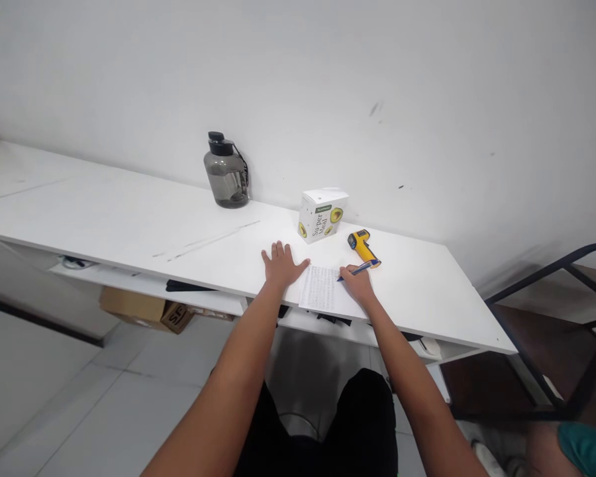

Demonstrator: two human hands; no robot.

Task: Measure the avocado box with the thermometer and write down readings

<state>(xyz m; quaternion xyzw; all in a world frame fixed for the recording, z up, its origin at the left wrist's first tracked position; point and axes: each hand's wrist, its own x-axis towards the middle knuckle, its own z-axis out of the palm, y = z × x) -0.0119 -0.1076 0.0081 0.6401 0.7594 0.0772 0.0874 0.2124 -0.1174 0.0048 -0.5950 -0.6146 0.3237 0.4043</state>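
My right hand (356, 283) is closed round a blue pen (362, 268), its tip at the right part of a sheet of paper (322, 289) covered in small handwriting. The sheet lies at the front edge of the white desk (213, 248). Flat on the desk, fingers spread, my left hand (282, 266) rests just left of the paper, thumb near its top corner. Behind the paper stands a white box (322, 215) printed with avocados and "Super Meal". A yellow and black infrared thermometer (361, 246) lies beyond my right hand, close to the pen's back end.
A large grey water bottle (227, 173) with a black lid stands against the wall. Below the desktop is an open shelf (198, 297) with dark items, and a cardboard box (146, 308) sits under it. A dark metal frame (551, 278) and part of a person in teal (587, 449) are at right.
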